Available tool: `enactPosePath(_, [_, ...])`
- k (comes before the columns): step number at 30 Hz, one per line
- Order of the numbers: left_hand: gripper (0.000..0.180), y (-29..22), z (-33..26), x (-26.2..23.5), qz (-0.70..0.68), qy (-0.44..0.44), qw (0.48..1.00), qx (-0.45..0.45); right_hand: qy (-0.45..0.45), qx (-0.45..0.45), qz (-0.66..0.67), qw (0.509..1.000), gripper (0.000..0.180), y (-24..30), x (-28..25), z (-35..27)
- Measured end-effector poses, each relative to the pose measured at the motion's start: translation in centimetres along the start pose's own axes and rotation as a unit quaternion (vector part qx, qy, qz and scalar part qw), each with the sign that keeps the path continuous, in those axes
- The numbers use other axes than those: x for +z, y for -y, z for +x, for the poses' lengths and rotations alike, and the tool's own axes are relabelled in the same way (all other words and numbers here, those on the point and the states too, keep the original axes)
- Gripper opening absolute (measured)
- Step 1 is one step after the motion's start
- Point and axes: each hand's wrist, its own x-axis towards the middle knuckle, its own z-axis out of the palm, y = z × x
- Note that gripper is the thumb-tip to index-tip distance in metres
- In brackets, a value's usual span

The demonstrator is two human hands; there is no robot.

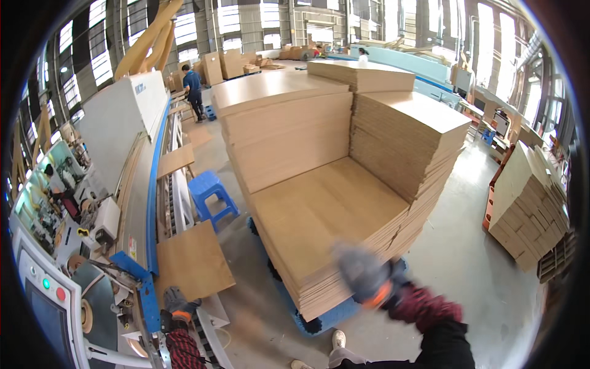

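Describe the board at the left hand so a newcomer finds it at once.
Start at the long white machine on the left. Follow its blue edge toward the camera, past the blue stool. The brown board there differs from the boards farther along: the gloved left hand is at its edge.

Left of the board stack [326, 203], the worker's left hand [176, 301] shows a grey glove, orange band [182, 316] and red-and-black checked sleeve [183, 349]; at the stack's near edge, the right hand [362, 273], blurred, is gloved likewise, its dark-red patterned sleeve [430, 307] meeting black cloth [445, 344]; in front, pale shoes [338, 338].
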Motion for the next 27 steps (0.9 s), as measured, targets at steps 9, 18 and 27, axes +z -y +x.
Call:
enactPosePath(9, [0.038,-22.6,2.7,-23.4,-0.464,-0.011,0.885,0.038,0.014,0.373,-0.371,0.85,0.05,-61.9,-11.2,0.7])
enactPosePath(18, [0.027,-58.1,5.6,-27.7,-0.758,0.275,0.582,0.108,-0.259,0.619,0.486,0.56,0.085,-77.5,8.4,-15.6])
enactPosePath(27, [0.061,-76.0,3.6,-26.0,-0.819,0.375,0.394,-0.183,-0.359,0.522,0.544,0.55,0.05,-79.5,13.3,-17.7])
